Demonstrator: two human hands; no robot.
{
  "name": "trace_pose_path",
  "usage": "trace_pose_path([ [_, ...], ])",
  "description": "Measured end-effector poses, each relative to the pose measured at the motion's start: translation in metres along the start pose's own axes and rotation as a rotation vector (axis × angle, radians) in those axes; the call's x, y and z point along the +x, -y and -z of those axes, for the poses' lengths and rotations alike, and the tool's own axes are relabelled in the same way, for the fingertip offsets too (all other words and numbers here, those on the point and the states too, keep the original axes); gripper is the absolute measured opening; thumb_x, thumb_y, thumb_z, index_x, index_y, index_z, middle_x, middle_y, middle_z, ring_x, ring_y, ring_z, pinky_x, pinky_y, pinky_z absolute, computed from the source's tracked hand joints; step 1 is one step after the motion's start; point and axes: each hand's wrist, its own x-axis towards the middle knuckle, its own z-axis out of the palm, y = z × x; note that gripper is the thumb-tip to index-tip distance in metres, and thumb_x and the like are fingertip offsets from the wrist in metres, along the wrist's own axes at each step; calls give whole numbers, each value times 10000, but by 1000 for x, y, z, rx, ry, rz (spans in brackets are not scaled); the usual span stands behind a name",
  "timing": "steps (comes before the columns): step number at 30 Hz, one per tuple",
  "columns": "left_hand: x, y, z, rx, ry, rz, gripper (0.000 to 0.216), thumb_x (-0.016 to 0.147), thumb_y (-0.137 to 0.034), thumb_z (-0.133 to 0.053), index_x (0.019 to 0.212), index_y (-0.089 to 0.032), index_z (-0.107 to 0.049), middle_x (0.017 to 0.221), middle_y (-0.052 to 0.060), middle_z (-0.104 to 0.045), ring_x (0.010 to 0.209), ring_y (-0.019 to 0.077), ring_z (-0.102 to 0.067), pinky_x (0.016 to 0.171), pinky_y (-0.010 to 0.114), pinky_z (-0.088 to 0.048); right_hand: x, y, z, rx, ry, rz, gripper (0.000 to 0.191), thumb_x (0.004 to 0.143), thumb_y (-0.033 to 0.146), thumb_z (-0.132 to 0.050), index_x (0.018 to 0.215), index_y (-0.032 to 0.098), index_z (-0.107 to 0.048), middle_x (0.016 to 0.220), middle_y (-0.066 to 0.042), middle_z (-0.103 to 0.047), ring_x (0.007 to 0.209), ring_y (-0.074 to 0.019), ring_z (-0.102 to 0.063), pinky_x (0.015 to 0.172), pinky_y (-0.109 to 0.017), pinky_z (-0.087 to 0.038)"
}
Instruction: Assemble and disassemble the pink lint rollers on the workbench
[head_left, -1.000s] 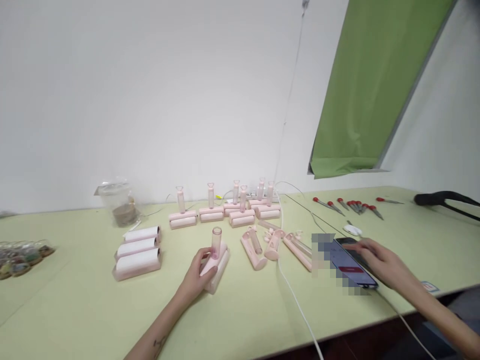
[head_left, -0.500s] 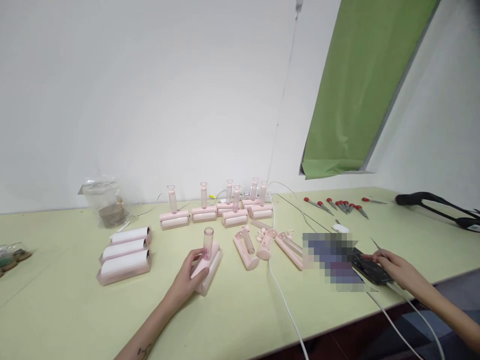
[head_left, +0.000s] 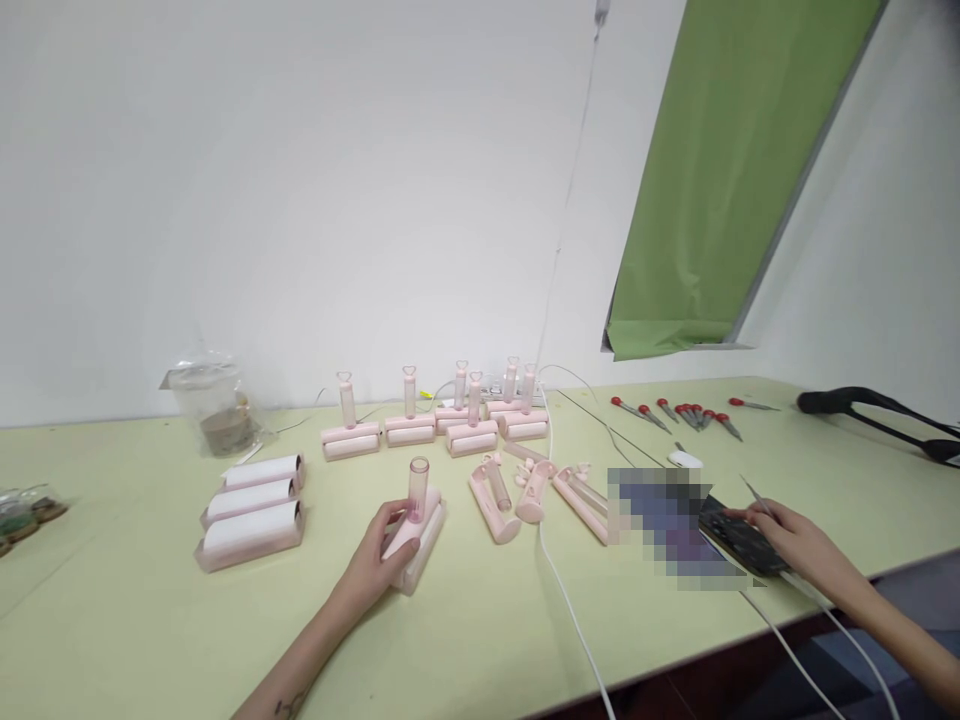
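My left hand [head_left: 373, 560] is wrapped round a pink lint roller [head_left: 417, 520] that stands on the pale green table [head_left: 150, 620], its clear pink handle pointing up. My right hand [head_left: 799, 545] rests on a dark phone [head_left: 739, 542] near the table's front right edge, fingers curled on its end. A white cable [head_left: 570, 620] runs across the table between the two hands. Three pink roller parts [head_left: 525, 490] lie on their sides just behind the cable.
Several assembled pink rollers [head_left: 450, 425] stand in a row at the back. Three white-wrapped rolls [head_left: 251, 500] lie to the left, a clear plastic cup [head_left: 217, 410] behind them. Red-handled screwdrivers [head_left: 682, 412] and a black tool [head_left: 877, 410] lie at the right.
My right hand slid from the phone's screen toward its right end, and the phone now lies darker and further right. My left hand stays on the roller.
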Motion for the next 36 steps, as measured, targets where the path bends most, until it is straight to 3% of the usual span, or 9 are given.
trace_pose_path([
  [6, 1, 0, 0, 4, 21, -19, 428, 711, -416, -485, 1075, -199, -426, 1147, 92, -493, 1043, 242, -478, 862, 341, -384, -1, -4, -2, -12, -11, -22, 144, 662, 304, -393, 560, 249, -478, 929, -181, -650, 842, -282, -564, 749, -328, -381],
  [11, 0, 1, 1, 9, 36, -19, 405, 730, -390, -465, 1082, -201, -403, 1162, 95, -473, 1039, 236, -479, 869, 341, -375, -1, -4, -3, -6, 2, -11, 161, 662, 307, -388, 542, 251, -479, 856, -172, -664, 776, -272, -583, 741, -323, -391],
  [16, 0, 4, 1, 9, 22, -25, 392, 725, -375, -484, 1074, -208, -421, 1155, 90, -492, 1033, 241, -485, 854, 342, -387, -2, -3, -1, -1, -22, -21, 169, 667, 325, -388, 559, 247, -490, 910, -192, -657, 895, -279, -561, 757, -317, -385],
  [27, 0, 2, 1, -2, 46, -4, 417, 720, -397, -475, 1082, -203, -398, 1162, 100, -473, 1047, 249, -473, 868, 349, -372, 1, -6, -12, 39, -63, -24, 190, 560, 396, -382, 507, 250, -492, 751, -87, -699, 754, -299, -594, 700, -344, -425],
  [36, 1, 3, 1, -13, 28, -21, 394, 716, -374, -493, 1067, -210, -421, 1144, 95, -492, 1043, 251, -475, 864, 356, -373, 1, -6, -8, 63, -96, -29, 141, 576, 338, -410, 487, 255, -480, 816, -178, -680, 800, -277, -583, 704, -338, -398],
])
